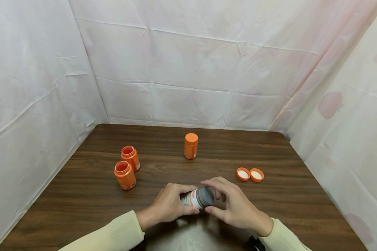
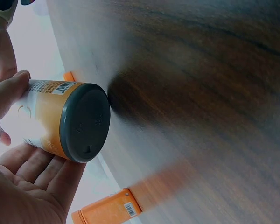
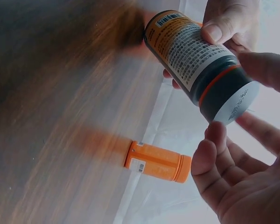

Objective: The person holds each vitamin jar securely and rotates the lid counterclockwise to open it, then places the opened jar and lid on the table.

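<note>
My left hand (image 1: 171,203) grips a grey pill bottle (image 1: 192,199) with a white and orange label, thumb on one side and fingers on the other. The bottle lies tilted, its dark base (image 2: 86,123) facing the left wrist camera and close to the table. Its grey cap (image 1: 205,196) is on and points toward my right hand (image 1: 235,202). Loosely spread around that cap are the right thumb and fingers (image 3: 217,135), very near its rim; whether they touch it I cannot tell.
Two uncapped orange bottles (image 1: 125,175) stand at the left on the brown wooden table (image 1: 163,170). A capped orange bottle (image 1: 191,146) stands at the back middle. Two orange caps (image 1: 256,175) lie on the right, white insides up. White sheeting (image 1: 188,69) surrounds the table's back and sides.
</note>
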A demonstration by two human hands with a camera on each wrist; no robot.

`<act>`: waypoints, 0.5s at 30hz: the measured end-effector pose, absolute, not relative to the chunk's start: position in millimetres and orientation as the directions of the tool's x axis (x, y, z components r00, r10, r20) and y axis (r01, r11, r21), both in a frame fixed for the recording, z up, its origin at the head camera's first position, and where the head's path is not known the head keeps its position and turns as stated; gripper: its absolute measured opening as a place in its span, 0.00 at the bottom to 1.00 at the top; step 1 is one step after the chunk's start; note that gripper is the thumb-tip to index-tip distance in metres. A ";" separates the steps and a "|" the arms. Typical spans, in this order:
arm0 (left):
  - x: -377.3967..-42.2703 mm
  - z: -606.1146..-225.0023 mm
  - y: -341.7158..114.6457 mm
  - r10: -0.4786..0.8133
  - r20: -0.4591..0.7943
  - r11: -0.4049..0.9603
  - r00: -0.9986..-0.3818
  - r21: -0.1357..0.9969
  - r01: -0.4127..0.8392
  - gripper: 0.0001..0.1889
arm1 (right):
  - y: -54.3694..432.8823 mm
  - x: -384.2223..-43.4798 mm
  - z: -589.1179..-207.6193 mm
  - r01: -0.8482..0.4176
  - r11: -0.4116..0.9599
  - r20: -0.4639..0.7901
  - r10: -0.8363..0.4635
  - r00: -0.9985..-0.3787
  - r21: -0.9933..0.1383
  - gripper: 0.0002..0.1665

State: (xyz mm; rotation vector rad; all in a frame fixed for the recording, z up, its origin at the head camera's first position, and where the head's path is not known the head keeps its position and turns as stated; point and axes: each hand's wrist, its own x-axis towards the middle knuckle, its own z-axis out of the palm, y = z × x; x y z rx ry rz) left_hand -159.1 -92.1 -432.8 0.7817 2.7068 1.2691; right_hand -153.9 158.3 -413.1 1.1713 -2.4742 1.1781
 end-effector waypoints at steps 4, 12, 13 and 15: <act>-158.5 -432.8 -92.1 0.469 0.163 0.528 -0.868 0.736 0.424 0.24 | 157.0 -152.6 -413.4 -0.664 0.446 0.417 -0.534 -0.736 -0.600 0.34; -159.1 -433.3 -92.5 0.470 0.168 0.527 -0.867 0.734 0.428 0.24 | 155.4 -154.4 -413.9 -0.571 0.542 0.348 -0.463 -0.815 -0.617 0.30; -159.3 -433.3 -92.5 0.469 0.169 0.529 -0.867 0.733 0.429 0.23 | 155.3 -154.4 -414.0 -0.565 0.545 0.343 -0.460 -0.819 -0.619 0.30; -159.5 -433.2 -92.4 0.468 0.168 0.530 -0.868 0.732 0.428 0.24 | 154.9 -154.5 -414.3 -0.558 0.550 0.335 -0.457 -0.824 -0.622 0.29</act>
